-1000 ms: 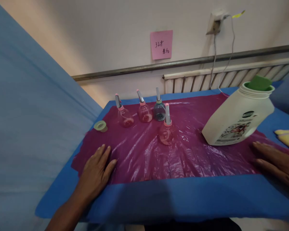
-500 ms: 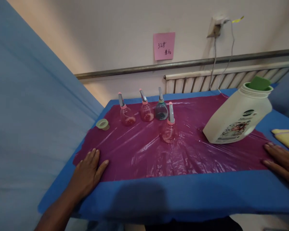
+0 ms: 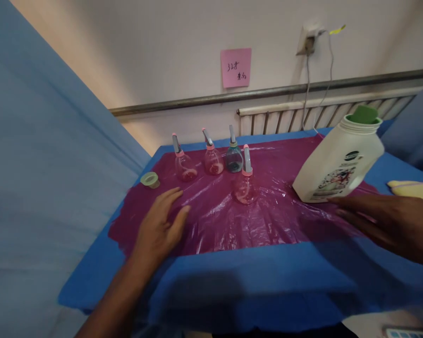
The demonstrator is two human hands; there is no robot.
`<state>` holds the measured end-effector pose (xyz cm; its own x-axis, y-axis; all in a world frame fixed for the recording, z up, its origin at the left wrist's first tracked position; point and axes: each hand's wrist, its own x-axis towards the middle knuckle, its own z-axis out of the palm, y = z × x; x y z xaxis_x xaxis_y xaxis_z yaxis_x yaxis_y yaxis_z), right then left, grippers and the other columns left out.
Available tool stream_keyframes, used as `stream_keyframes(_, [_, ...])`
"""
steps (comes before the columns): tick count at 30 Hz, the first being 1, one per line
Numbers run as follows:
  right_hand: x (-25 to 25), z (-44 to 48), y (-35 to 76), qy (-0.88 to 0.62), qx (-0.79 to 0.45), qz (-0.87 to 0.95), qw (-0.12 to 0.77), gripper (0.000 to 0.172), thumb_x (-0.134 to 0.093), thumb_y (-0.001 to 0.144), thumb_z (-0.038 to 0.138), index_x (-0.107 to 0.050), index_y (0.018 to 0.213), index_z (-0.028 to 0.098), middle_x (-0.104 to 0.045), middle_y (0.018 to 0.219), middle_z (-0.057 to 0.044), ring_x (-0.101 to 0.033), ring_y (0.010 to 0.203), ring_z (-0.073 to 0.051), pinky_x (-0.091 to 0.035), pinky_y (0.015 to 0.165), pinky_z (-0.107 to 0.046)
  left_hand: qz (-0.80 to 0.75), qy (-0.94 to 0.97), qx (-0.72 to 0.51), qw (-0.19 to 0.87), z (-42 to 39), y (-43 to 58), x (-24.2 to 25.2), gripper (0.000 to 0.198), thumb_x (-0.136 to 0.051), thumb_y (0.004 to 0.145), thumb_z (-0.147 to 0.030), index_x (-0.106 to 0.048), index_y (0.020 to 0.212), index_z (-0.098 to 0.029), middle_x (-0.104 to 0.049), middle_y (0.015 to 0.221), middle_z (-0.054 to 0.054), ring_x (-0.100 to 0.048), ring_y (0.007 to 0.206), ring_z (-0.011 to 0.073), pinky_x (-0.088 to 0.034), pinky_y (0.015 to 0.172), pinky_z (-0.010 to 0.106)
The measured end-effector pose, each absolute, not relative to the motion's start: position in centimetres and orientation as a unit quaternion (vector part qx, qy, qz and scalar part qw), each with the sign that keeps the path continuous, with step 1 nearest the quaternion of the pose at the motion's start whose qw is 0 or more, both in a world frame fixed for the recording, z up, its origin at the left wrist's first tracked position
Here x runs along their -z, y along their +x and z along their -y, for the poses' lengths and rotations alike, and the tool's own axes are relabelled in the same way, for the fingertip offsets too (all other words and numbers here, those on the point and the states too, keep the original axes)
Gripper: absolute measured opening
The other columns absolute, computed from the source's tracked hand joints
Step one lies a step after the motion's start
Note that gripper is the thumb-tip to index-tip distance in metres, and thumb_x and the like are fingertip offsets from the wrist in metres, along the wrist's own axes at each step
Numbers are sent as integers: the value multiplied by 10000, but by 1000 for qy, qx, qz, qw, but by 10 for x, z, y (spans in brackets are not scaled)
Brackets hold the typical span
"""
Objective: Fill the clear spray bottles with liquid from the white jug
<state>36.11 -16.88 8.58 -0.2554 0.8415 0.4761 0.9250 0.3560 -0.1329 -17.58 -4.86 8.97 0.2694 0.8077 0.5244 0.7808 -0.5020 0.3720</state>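
My left hand (image 3: 160,225) hovers over the left part of a dark pink plastic sheet (image 3: 211,230), fingers apart and nothing in them. On the right, my right hand (image 3: 387,220) reaches in with its fingers stretched toward the base of a large cream jug (image 3: 338,159); whether they touch it I cannot tell. A green piece (image 3: 364,114) sits in the jug's mouth. Toward the back stand clear pump bottles with pink collars: a left one (image 3: 186,168), a middle one (image 3: 213,161) and a front one (image 3: 246,188). Beside them is a teal pump bottle (image 3: 234,158).
A small pale green cup (image 3: 150,180) lies at the sheet's left. The sheet covers a blue-covered table (image 3: 232,277). A yellow cloth (image 3: 414,190) lies at the right. A blue curtain (image 3: 56,164) hangs left. Behind are a metal rail (image 3: 197,100) and a wall socket (image 3: 308,40) with a cord.
Both hands have left the sheet's edges. My left hand has risen and moved right toward the bottles; my right hand has moved left toward the jug. The view has shifted slightly.
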Motion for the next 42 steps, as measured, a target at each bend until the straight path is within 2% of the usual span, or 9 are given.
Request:
stream_keyframes(2, [-112,140,322,-492,85,834,237,313,-620,1173,451,-866,1337,349,-928,1105,-48,-900,853,-264,-707,672,-408,-447,806,-383,65,39,-131,-103,381,-697,1129,-445,-739,1465,-269,-775,1547,121,-746,1445,333,-598,1266,575])
stream_keyframes(5, [-141,94,275,-470,70,823,313,303,-651,1163,404,-872,1292,241,-927,1130,-67,-907,935,-273,-730,787,-401,-390,780,-468,141,18,-73,-116,320,-726,1110,-356,-761,1419,-279,-814,1425,94,-794,1294,272,-644,1173,501])
stream_keyframes(7, [-146,66,249,-483,47,781,392,298,-659,1155,377,-871,1298,224,-920,1199,-82,-901,1037,-277,-736,949,-427,-367,748,-520,189,2,-42,-115,291,-739,1096,-334,-770,1378,-268,-828,1355,88,-805,1218,254,-659,1120,484])
stream_keyframes(10, [-129,31,218,-479,7,699,531,285,-677,1141,389,-857,1313,250,-908,1254,-82,-879,1124,-284,-722,1040,-471,-355,704,-555,267,-14,-14,-102,306,-726,1095,-310,-756,1394,-250,-817,1385,112,-795,1274,265,-644,1145,495])
stream_keyframes(13, [-91,12,199,-472,-30,647,597,304,-651,1153,393,-816,1367,255,-900,1256,-93,-870,1128,-274,-713,1060,-481,-370,685,-563,276,-17,-8,-76,357,-725,1089,-296,-737,1444,-262,-798,1438,116,-775,1328,274,-621,1189,513])
stream_keyframes(17, [-40,11,193,-477,-48,656,582,290,-609,1169,337,-781,1394,271,-875,1317,-112,-844,1208,-275,-689,1104,-499,-395,724,-505,255,-8,-17,-43,487,-721,1071,-255,-673,1555,-289,-726,1597,116,-684,1515,309,-534,1322,577])
stream_keyframes(23, [-10,21,197,-489,-89,674,546,338,-609,1184,338,-718,1497,270,-852,1380,-122,-836,1237,-277,-682,1103,-502,-429,756,-384,311,1,-23,-24,888,-829,1016,-322,-420,1803,-301,-515,1842,169,-517,1704,402,-414,1413,690])
stream_keyframes(36, [-14,29,188,-483,-93,694,526,338,-642,1162,336,-729,1486,288,-838,1407,-116,-835,1167,-278,-691,1092,-521,-435,756,-384,303,3,-19,-29,801,-881,925,-235,-567,1658,-314,-676,1637,136,-663,1531,387,-526,1313,655])
stream_keyframes(42, [-19,30,191,-483,-76,688,537,320,-654,1157,338,-736,1460,277,-838,1377,-127,-830,1162,-280,-682,1092,-522,-421,764,-396,286,5,-17,-27,819,-878,967,-313,-506,1696,-308,-603,1723,153,-605,1601,399,-491,1351,674])
